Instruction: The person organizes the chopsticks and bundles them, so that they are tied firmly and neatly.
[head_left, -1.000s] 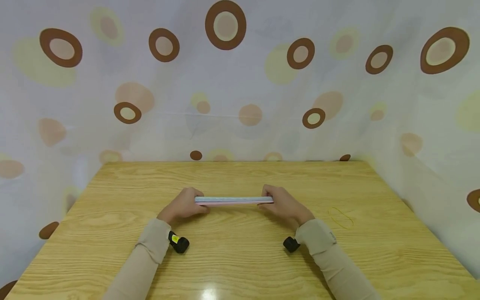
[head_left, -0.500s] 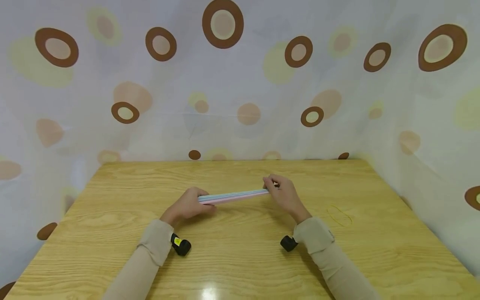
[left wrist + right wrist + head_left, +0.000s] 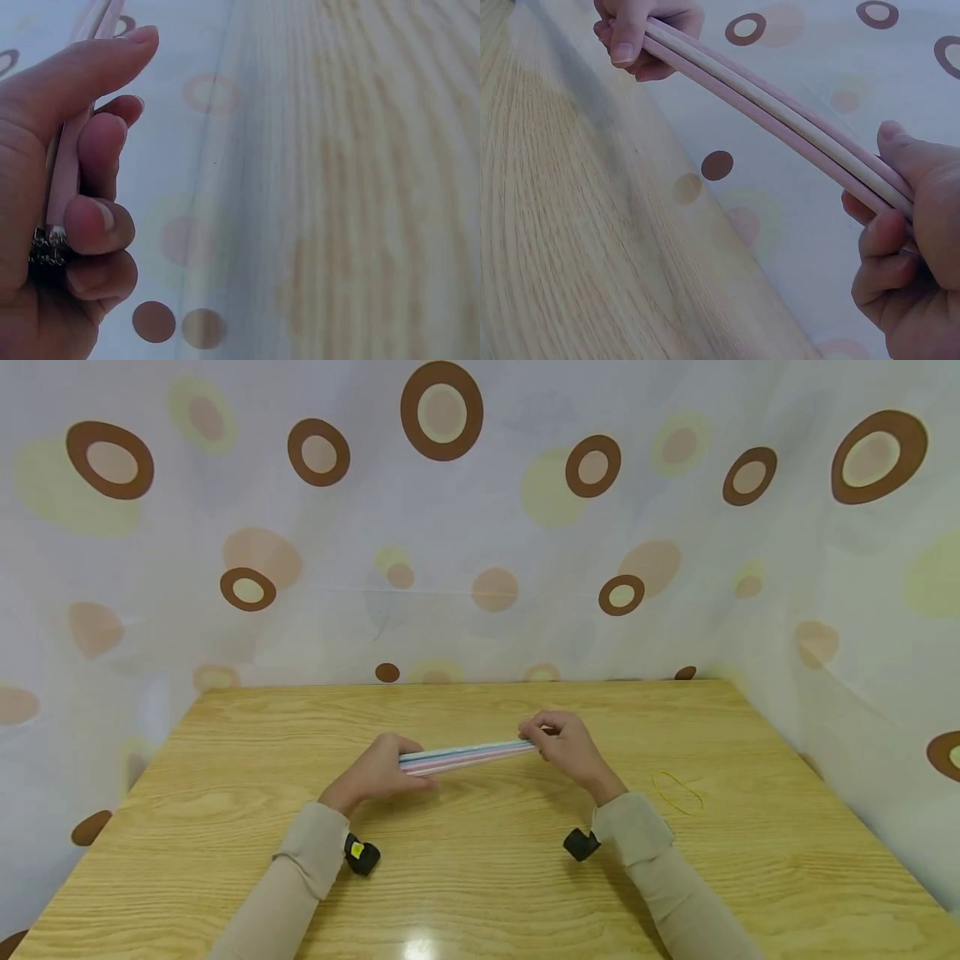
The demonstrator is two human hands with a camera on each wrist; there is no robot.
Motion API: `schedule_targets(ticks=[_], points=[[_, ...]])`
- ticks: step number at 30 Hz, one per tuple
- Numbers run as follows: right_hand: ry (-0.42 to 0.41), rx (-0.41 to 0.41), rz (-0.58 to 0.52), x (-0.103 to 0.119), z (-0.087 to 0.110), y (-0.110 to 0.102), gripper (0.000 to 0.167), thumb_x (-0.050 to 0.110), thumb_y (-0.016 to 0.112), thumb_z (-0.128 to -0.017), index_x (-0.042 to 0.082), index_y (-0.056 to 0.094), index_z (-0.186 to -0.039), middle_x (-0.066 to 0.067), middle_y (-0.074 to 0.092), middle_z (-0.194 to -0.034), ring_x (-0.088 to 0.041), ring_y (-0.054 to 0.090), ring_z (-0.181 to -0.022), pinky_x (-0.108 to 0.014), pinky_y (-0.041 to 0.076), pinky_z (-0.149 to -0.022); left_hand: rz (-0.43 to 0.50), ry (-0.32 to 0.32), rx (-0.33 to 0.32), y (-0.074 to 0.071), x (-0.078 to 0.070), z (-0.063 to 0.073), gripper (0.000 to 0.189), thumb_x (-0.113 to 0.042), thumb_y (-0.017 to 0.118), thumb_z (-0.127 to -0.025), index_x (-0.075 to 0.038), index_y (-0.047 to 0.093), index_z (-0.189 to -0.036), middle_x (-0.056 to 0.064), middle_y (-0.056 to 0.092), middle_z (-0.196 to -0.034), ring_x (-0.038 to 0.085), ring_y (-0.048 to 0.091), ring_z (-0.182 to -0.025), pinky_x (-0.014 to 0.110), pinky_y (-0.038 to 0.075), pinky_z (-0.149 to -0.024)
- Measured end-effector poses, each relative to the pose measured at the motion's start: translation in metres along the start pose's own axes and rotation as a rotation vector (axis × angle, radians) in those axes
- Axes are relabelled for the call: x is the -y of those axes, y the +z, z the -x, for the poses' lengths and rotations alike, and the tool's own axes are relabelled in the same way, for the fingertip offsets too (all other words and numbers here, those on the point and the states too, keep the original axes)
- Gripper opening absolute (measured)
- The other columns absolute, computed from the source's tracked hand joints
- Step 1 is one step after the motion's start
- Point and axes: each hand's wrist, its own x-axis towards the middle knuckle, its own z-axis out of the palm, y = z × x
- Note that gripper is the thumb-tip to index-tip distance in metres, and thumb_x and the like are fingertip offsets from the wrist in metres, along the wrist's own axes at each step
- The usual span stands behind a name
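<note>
Between both hands, above the table, is a bundle of slim pastel pencils (image 3: 468,756) in pink, white and light blue. My left hand (image 3: 375,770) grips the bundle's left end, thumb along one side. In the left wrist view, silvery crimped metal ends (image 3: 54,244) with dark tips show inside the curled fingers. The right hand (image 3: 573,752) pinches the other end, which sits slightly higher and farther back. In the right wrist view the pencils (image 3: 772,116) lie side by side, pink and whitish ones showing. Both extreme ends are partly hidden by fingers.
A thin yellow rubber band (image 3: 678,792) lies on the wooden table (image 3: 480,885), right of the right hand. Black wrist cameras (image 3: 363,856) hang at both sleeves. A patterned cloth (image 3: 450,527) stands behind the table.
The bundle has gone from level to tilted, its right end raised. My right hand has shifted up and changed its grip at that end. The pencils now look more spread out.
</note>
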Motion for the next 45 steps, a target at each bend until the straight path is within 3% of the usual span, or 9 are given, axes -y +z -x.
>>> schedule_targets(ticks=[5,12,18,21,24,27,31,38,45], points=[[-0.016,0.038,0.023,0.003,0.001,-0.002,0.020,0.015,0.049,-0.101,0.001,0.064,-0.103,-0.017,0.053,-0.071,-0.009,0.033,-0.039,-0.026,0.034,-0.040,-0.121,0.026,0.033,-0.001,-0.004,0.001,0.021,-0.027,0.081,-0.077,-0.009,0.069,-0.077,-0.004,0.060,-0.066,0.008,0.047,-0.059,0.024,0.041,-0.057],[0.000,0.063,-0.014,0.008,0.001,-0.003,0.020,0.015,0.048,-0.102,0.000,0.059,-0.108,-0.013,0.061,-0.091,-0.009,0.038,-0.046,-0.026,0.038,-0.045,-0.131,0.064,0.054,-0.001,-0.006,0.000,0.020,-0.024,0.080,-0.078,-0.007,0.070,-0.077,-0.003,0.060,-0.065,0.007,0.046,-0.057,0.022,0.039,-0.055],[0.047,0.165,-0.043,0.008,0.001,-0.002,0.023,0.016,0.051,-0.101,-0.005,0.059,-0.104,-0.010,0.056,-0.087,-0.013,0.043,-0.053,-0.035,0.043,-0.052,-0.096,0.069,0.083,-0.003,-0.006,0.000,0.019,-0.020,0.080,-0.079,-0.007,0.068,-0.074,-0.004,0.057,-0.064,0.007,0.043,-0.055,0.022,0.037,-0.053],[0.074,0.104,0.030,0.006,0.001,0.001,0.025,0.020,0.051,-0.101,-0.003,0.061,-0.102,-0.009,0.058,-0.084,-0.019,0.047,-0.050,-0.033,0.045,-0.051,-0.093,0.081,0.091,-0.002,-0.007,0.000,0.017,-0.018,0.079,-0.079,-0.008,0.066,-0.073,-0.004,0.055,-0.063,0.007,0.042,-0.055,0.022,0.037,-0.053],[0.074,-0.031,0.112,0.004,0.001,0.005,0.022,0.020,0.052,-0.100,0.001,0.063,-0.097,-0.009,0.061,-0.084,-0.020,0.053,-0.057,-0.029,0.047,-0.054,-0.089,0.087,0.086,0.000,-0.009,-0.001,0.013,-0.015,0.077,-0.080,-0.008,0.067,-0.076,-0.003,0.058,-0.067,0.008,0.044,-0.058,0.022,0.039,-0.056],[0.054,-0.145,0.156,0.005,0.001,0.010,0.019,0.018,0.053,-0.099,0.003,0.062,-0.093,-0.008,0.059,-0.080,-0.017,0.051,-0.063,-0.026,0.045,-0.060,-0.073,0.062,0.066,0.001,-0.012,-0.001,0.011,-0.016,0.077,-0.080,-0.009,0.069,-0.079,-0.002,0.061,-0.071,0.009,0.046,-0.060,0.024,0.040,-0.057],[0.055,-0.209,0.181,0.007,0.001,0.013,0.018,0.017,0.052,-0.099,0.002,0.060,-0.091,-0.005,0.052,-0.073,-0.013,0.044,-0.059,-0.026,0.039,-0.058,-0.077,0.016,0.022,0.001,-0.016,-0.001,0.017,-0.024,0.079,-0.079,-0.011,0.068,-0.077,-0.002,0.059,-0.069,0.010,0.045,-0.059,0.024,0.038,-0.055],[0.089,-0.185,0.153,0.008,0.000,0.013,0.018,0.017,0.051,-0.099,0.003,0.059,-0.092,-0.006,0.052,-0.075,-0.017,0.045,-0.061,-0.028,0.040,-0.059,-0.121,0.021,-0.025,-0.002,-0.016,0.000,0.022,-0.026,0.081,-0.078,-0.010,0.067,-0.072,-0.003,0.057,-0.065,0.008,0.042,-0.056,0.023,0.036,-0.053],[0.056,-0.051,0.094,0.007,0.001,-0.001,0.021,0.020,0.047,-0.103,0.002,0.058,-0.102,-0.008,0.055,-0.086,-0.014,0.048,-0.067,-0.028,0.045,-0.066,-0.102,0.041,-0.020,-0.002,-0.015,0.000,0.018,-0.022,0.079,-0.080,-0.008,0.068,-0.076,-0.002,0.060,-0.065,0.008,0.042,-0.054,0.023,0.037,-0.053]])
